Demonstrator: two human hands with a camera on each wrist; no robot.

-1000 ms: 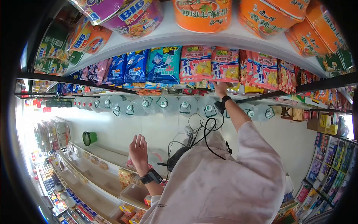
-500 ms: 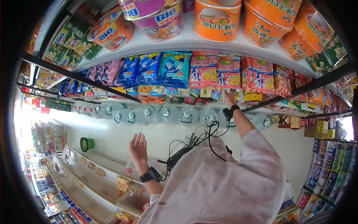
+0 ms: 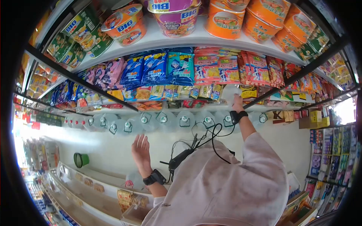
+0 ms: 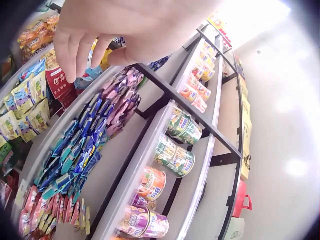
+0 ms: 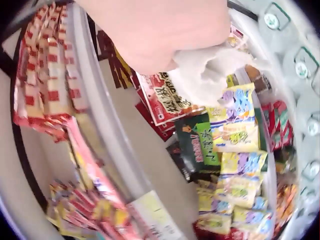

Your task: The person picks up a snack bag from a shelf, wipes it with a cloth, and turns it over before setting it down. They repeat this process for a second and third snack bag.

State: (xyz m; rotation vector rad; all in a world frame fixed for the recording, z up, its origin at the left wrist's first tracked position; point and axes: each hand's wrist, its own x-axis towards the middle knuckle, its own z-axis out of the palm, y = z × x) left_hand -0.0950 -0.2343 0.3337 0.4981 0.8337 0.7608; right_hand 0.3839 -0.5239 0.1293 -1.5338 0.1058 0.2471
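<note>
My right hand (image 3: pixel 238 103) reaches to the lower snack shelf, its fingers curled round a crumpled white tissue (image 5: pixel 202 75). In the right wrist view the tissue bunches out from under the hand, over a red-and-white snack packet (image 5: pixel 162 97). Beside it lie a dark green packet (image 5: pixel 192 142) and several small yellow-and-purple packets (image 5: pixel 235 135). My left hand (image 3: pixel 141 153) hangs in the air over the floor, holding nothing, its fingers loosely extended. In the left wrist view, that hand's fingers overlap the snack shelves behind.
Pink packets (image 3: pixel 228 70) and blue packets (image 3: pixel 154 68) fill the shelf above my right hand. Tubs of instant noodles (image 3: pixel 225 22) line the top shelf. Large water bottles (image 3: pixel 184 121) stand in a row on the floor. Black cables (image 3: pixel 215 136) hang near my right arm. A green bin (image 3: pixel 81 161) stands at left.
My right hand has moved from the front of the pink packets down to the lower shelf, and the white tissue now shows. The left hand stays nearly still. The head view has shifted.
</note>
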